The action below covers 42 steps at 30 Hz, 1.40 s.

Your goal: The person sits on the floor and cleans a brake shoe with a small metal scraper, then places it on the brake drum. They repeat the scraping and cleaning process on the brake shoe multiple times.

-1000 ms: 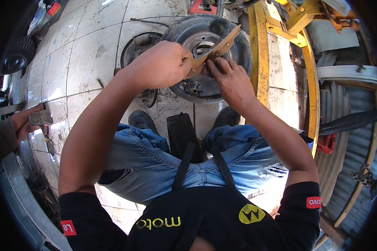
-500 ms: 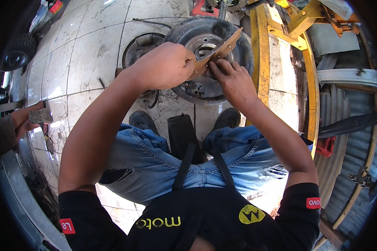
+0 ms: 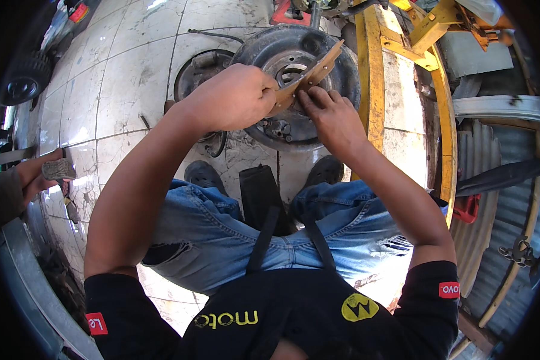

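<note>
Curved tan-brown studded strip (image 3: 319, 72), held over a round black metal wheel disc (image 3: 259, 51).
Left hand (image 3: 240, 97): fingers closed on the strip's lower-left end. Right hand (image 3: 336, 117): fingers bunched against its side, grip indiscernible. Disc beside yellow metal frame (image 3: 371, 84).

Brown strip (image 3: 322, 71), dotted; black disc (image 3: 270, 49); yellow frame (image 3: 375, 90); faded-blue jeans (image 3: 213, 231).
</note>
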Tool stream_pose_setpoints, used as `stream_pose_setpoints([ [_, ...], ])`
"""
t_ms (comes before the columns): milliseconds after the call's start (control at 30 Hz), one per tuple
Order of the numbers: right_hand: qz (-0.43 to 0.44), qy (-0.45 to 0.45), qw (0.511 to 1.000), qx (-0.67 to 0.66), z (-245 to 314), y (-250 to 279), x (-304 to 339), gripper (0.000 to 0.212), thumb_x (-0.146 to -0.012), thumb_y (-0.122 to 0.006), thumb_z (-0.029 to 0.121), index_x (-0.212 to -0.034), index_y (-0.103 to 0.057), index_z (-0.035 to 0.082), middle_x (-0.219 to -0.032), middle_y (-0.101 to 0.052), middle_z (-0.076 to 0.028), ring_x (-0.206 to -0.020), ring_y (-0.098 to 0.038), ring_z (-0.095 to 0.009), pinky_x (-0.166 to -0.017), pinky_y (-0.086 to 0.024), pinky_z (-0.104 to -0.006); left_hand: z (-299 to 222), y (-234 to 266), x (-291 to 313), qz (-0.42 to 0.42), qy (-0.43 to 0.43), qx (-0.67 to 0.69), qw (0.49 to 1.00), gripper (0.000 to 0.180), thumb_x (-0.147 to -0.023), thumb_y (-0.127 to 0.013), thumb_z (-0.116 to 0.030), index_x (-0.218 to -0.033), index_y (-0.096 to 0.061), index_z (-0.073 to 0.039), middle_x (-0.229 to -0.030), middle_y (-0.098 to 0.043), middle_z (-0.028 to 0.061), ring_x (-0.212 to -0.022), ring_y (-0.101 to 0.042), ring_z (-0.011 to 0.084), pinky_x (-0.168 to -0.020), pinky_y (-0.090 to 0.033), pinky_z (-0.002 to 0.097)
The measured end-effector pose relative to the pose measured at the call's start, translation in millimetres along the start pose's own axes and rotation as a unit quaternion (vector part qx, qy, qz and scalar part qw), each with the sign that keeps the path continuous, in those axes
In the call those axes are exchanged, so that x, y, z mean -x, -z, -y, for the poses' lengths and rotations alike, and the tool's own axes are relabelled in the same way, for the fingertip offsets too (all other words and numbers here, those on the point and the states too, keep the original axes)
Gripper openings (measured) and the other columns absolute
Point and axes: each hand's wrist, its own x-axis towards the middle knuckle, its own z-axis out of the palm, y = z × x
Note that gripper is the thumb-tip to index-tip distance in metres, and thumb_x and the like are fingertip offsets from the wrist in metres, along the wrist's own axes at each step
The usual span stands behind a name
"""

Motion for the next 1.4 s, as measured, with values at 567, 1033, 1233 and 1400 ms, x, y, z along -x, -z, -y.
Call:
stream_pose_setpoints([
  [567, -0.024, -0.017, 0.999, -0.039, -10.2, 11.7, -4.2, 0.047, -0.087, -0.054, 0.007, -0.134, -0.056, 0.007, -0.120, -0.061, -0.009, -0.108, -0.060, -0.028, -0.091, -0.048, -0.0410, -2.1, -0.7, 0.7, -0.003, -0.004, -0.003, 1.000, 0.028, -0.091, -0.049, -0.016, -0.094, -0.067, 0.005, -0.089, -0.064, 0.0274, -0.081, -0.063, 0.0419, -0.077, -0.050, 0.0461],
  [1033, 0.040, -0.043, 0.998, 0.003, -0.6, 5.5, -1.4, 0.058, -0.086, -0.055, 0.005, -0.144, -0.049, 0.009, -0.117, -0.056, -0.012, -0.105, -0.060, -0.029, -0.084, -0.049, -0.0411, -3.0, 0.3, 5.0, 0.012, 0.060, 0.109, 0.992, 0.040, -0.084, -0.052, -0.020, -0.114, -0.068, 0.002, -0.089, -0.068, 0.0241, -0.080, -0.066, 0.0321, -0.079, -0.052, 0.0386],
  [1233, 0.039, -0.039, 0.998, -0.012, 1.9, 5.0, 2.0, 0.053, -0.086, -0.055, 0.005, -0.140, -0.053, 0.006, -0.111, -0.057, -0.012, -0.100, -0.062, -0.029, -0.082, -0.051, -0.0400, -13.8, -6.6, 3.7, -0.025, 0.080, 0.075, 0.994, 0.042, -0.084, -0.050, -0.020, -0.118, -0.069, -0.003, -0.080, -0.066, 0.0235, -0.070, -0.064, 0.0295, -0.075, -0.052, 0.0367],
  [1400, 0.048, -0.049, 0.998, -0.010, 6.8, 8.2, -0.4, 0.051, -0.087, -0.054, 0.006, -0.138, -0.054, 0.004, -0.110, -0.058, -0.012, -0.097, -0.063, -0.029, -0.080, -0.051, -0.0401, -19.1, -4.5, 6.2, -0.024, 0.087, 0.040, 0.995, 0.042, -0.084, -0.050, -0.019, -0.119, -0.069, -0.005, -0.083, -0.067, 0.0263, -0.072, -0.067, 0.0327, -0.075, -0.053, 0.0377],
])
